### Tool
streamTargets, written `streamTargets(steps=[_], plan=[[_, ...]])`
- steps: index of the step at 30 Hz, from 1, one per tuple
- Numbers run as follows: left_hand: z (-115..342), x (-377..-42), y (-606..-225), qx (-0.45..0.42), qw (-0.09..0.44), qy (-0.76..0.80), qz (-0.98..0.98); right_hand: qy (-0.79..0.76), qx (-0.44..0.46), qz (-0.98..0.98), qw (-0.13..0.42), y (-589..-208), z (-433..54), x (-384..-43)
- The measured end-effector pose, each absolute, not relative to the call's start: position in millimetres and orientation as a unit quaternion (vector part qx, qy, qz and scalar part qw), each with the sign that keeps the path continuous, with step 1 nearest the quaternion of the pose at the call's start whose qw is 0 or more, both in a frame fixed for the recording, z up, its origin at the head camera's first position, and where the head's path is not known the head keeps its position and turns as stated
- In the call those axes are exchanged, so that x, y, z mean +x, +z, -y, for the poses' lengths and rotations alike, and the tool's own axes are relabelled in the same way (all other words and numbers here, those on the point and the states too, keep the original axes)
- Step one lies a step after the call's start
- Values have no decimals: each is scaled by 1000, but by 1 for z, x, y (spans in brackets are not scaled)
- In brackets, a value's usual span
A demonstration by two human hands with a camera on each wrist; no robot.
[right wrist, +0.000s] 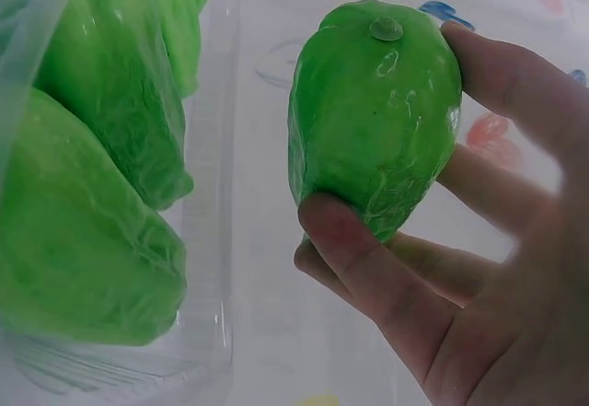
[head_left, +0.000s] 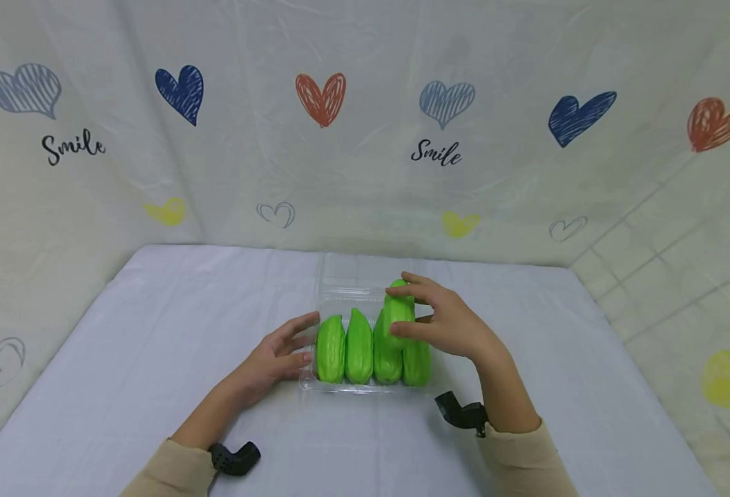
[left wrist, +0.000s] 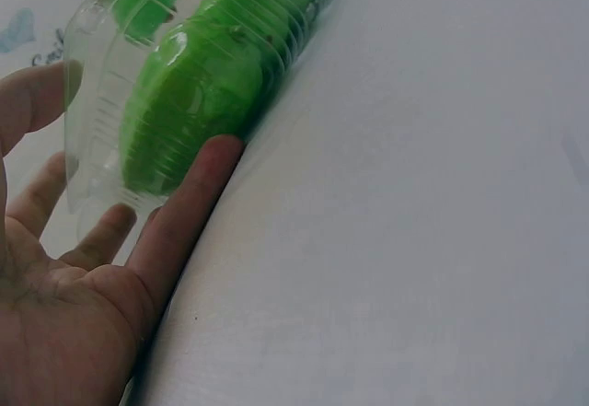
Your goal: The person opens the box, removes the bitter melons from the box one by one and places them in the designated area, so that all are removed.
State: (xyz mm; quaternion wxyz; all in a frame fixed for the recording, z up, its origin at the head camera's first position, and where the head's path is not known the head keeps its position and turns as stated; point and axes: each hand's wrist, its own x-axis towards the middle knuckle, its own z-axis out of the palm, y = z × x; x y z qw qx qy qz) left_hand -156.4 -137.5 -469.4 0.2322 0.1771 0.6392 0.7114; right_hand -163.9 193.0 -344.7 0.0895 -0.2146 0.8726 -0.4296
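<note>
Over the right part of a clear plastic box [head_left: 373,388], my right hand [head_left: 442,314] holds a green ribbed fruit [right wrist: 377,116] between thumb and fingertips. It is long and glossy, with a small round nub at one end. Several more green fruits [head_left: 359,347] of this kind lie side by side in the box, their tapered ends pointing away from me. The held one overlaps the two on the right in the head view. At the box's left end rests my left hand [head_left: 270,359], fingers spread and loosely extended, its thumb along the wall beside the leftmost fruit [left wrist: 189,102].
The box's clear lid [head_left: 352,273] stands open toward the back. A white cloth [head_left: 184,331] covers the table, and a curtain [head_left: 365,166] printed with hearts hangs behind it. Each wrist wears a black camera, such as the right wrist camera [head_left: 462,412].
</note>
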Motion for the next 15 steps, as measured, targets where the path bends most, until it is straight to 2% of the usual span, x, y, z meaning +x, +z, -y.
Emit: streamTargets(steps=[15], plan=[[138,-158,-472,175,233,708,-643,-426,-198,-880,64,-342,-208,-168]])
